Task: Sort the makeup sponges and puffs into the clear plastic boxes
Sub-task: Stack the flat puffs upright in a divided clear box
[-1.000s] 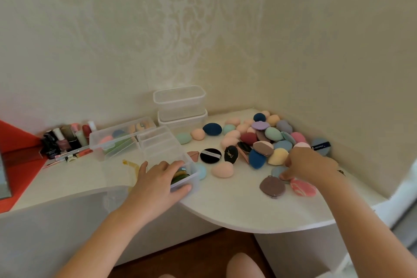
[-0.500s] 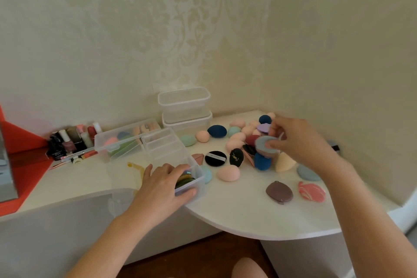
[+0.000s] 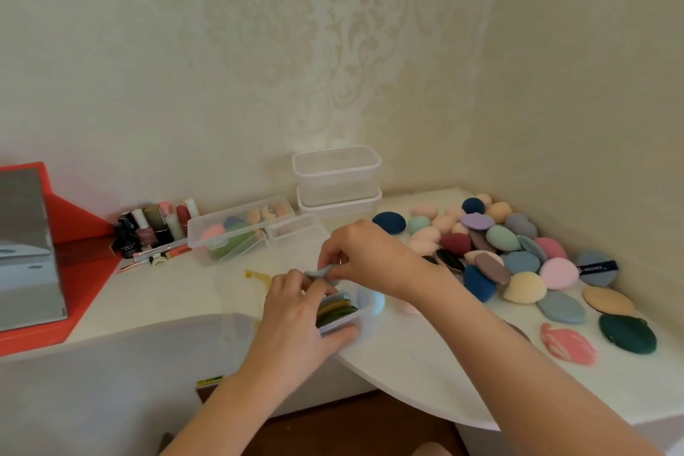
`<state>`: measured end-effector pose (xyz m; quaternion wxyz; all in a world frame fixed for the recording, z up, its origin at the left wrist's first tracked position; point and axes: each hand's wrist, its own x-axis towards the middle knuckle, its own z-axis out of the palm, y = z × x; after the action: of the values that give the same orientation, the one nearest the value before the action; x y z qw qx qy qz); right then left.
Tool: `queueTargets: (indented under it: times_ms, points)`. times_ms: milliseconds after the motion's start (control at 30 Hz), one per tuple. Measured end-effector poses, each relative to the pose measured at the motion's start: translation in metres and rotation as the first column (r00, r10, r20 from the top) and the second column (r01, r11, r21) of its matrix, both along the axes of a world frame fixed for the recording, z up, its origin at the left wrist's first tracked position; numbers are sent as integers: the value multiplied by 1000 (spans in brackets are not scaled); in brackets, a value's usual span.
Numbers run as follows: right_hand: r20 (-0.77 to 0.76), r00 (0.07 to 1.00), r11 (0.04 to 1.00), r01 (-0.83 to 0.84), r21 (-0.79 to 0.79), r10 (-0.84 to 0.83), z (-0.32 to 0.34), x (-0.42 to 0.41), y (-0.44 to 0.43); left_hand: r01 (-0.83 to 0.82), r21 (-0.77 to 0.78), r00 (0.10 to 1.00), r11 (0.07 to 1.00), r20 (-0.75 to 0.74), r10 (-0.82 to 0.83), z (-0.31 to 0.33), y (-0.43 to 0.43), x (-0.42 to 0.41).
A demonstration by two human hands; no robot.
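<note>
My right hand point(image 3: 364, 254) pinches a flat light blue puff point(image 3: 321, 273) just above a small clear plastic box point(image 3: 364, 309) at the counter's front edge. Inside that box several flat puffs point(image 3: 335, 309) stand on edge. My left hand point(image 3: 296, 322) grips the near end of this box, thumb along its front. To the right a heap of colourful sponges and puffs point(image 3: 499, 248) lies on the white counter point(image 3: 425, 355). A longer clear box point(image 3: 237, 229) behind holds several sponges.
Two stacked clear boxes point(image 3: 337, 178) stand against the wall. Nail polish bottles point(image 3: 151, 226) cluster at the back left beside a red stand with a mirror point(image 3: 29, 252). A pink marbled puff point(image 3: 568, 344) and a dark green puff point(image 3: 627, 333) lie near the right front edge.
My right hand took a light blue puff from the heap and carried it left to just above the small box. My left hand stayed on the box.
</note>
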<state>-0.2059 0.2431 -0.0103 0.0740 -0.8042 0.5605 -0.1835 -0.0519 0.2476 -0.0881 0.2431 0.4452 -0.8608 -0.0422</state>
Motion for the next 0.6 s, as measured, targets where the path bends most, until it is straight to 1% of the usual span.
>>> queueTargets:
  times_ms: [67, 133, 200, 267, 333, 400, 433, 500, 600]
  points:
    - [-72, 997, 1000, 10, 5, -9, 1, 1, -1, -4, -65, 1000, 998, -15, 3, -1, 0, 0]
    - [-110, 994, 1000, 13, 24, -11, 3, -1, 1, -20, -134, 999, 991, -31, 16, -3, -1, 0]
    - [-132, 991, 999, 5, 32, -1, 5, -5, 1, -35, -162, 999, 986, -47, 27, -3, 0, -1]
    - [-154, 988, 999, -15, 36, 20, 2, -5, -3, -42, -172, 998, 984, -61, 32, -4, 0, -1]
    - [-231, 973, 999, -11, 31, 18, -4, 1, -8, -36, -163, 998, 986, -52, 28, -6, 0, -1]
    - [-310, 951, 1000, -5, 3, 6, -11, 9, -11, -31, -119, 999, 992, -41, 26, -6, -1, -2]
    - [-318, 948, 1000, -10, -14, 5, -14, 10, -12, -30, -108, 999, 994, -40, 26, -5, -1, -2]
    - [-274, 962, 999, -11, -35, 1, -17, 9, -12, -29, -124, 999, 992, -36, 25, -5, -1, -2]
    - [-220, 976, 1000, 14, 11, -12, -19, 3, -11, -36, -76, 999, 996, -7, 35, -3, 0, -2]
